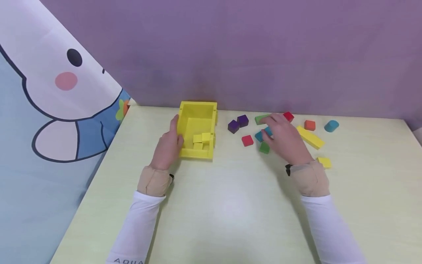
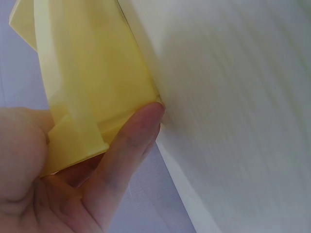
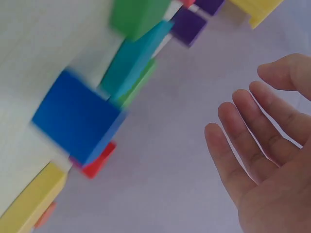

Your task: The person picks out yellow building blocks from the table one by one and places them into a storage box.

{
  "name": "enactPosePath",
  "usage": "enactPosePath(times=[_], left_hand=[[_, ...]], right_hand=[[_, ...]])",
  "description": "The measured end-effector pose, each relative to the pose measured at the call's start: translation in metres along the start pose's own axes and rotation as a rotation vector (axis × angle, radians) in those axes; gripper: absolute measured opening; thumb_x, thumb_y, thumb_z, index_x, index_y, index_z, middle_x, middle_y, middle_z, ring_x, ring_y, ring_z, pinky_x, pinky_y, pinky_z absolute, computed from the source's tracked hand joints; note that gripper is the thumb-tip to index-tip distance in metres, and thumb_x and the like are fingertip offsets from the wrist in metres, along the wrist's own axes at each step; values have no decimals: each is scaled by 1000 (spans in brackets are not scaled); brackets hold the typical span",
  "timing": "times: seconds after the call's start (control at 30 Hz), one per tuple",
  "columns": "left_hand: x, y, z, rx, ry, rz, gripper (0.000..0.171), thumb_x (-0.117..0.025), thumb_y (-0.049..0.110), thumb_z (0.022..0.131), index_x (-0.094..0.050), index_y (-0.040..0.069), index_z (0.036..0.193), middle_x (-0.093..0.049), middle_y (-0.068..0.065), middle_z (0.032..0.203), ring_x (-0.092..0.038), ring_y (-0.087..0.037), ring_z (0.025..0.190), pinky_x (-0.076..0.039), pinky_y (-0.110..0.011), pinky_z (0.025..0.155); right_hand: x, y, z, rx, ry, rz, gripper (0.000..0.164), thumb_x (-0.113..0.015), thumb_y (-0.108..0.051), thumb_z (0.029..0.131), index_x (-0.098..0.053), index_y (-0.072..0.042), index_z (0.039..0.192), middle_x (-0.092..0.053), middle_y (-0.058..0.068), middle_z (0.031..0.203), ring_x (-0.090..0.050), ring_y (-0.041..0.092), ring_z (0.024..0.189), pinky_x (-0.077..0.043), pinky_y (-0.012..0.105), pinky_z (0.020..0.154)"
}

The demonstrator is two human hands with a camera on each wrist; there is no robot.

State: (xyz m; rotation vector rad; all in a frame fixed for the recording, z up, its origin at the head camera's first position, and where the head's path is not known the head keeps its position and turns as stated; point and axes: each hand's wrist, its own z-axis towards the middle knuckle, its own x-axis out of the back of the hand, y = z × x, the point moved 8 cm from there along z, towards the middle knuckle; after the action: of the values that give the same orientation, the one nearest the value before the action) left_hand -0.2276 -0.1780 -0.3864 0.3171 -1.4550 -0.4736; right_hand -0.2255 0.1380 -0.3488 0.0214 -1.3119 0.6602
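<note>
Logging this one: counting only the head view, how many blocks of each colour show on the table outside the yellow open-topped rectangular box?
Purple cubes: 2
Red blocks: 2
Green blocks: 2
Blue-green rectangular block and cylinder: 2
Orange block: 1
Yellow long bar and short block: 2
Total: 11, excluding anything the right hand hides

In the head view I missed part of the teal block (image 1: pixel 258 137) behind the right hand (image 1: pixel 286 140), and part of a yellow block (image 1: pixel 325 162) behind the beige wristband (image 1: pixel 311 179). The bottom edge cut the lettering (image 1: pixel 128 261) on the left sleeve (image 1: pixel 136 223). In the right-wrist view the blue block (image 3: pixel 77 116) came through blurred. The left-wrist view cropped the yellow box (image 2: pixel 97 68) at the top, and I couldn't see inside it.
</note>
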Motion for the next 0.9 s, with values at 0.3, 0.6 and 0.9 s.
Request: enactPosePath(times=[0.3,0.6,0.9], left_hand=[[0,0,0,4,-4,-2,64,-40,16,93,-8,17,148,-50,-11,63,-48,-24,52,-38,-37,49],[-1,-1,1,14,-16,1,65,-41,16,93,-7,18,148,-49,-9,60,-46,-23,51,-37,-35,48],[0,0,0,-7,-3,-7,64,-39,17,93,-7,17,148,-48,-9,58,-44,-23,50,-35,-37,46]], right_hand=[[17,41,-15,-93,51,-30,27,-57,-15,84,-58,-2,108,-53,14,108,-46,31,103,-44,44,80],[22,87,-31,-304,-97,-38,36,-56,-17,85,-56,4,114,-51,25,115,-44,42,108,-38,54,88],[20,111,-43,-395,-227,-47,42,-57,-21,85,-54,4,119,-52,27,117,-45,44,106,-40,56,83]])
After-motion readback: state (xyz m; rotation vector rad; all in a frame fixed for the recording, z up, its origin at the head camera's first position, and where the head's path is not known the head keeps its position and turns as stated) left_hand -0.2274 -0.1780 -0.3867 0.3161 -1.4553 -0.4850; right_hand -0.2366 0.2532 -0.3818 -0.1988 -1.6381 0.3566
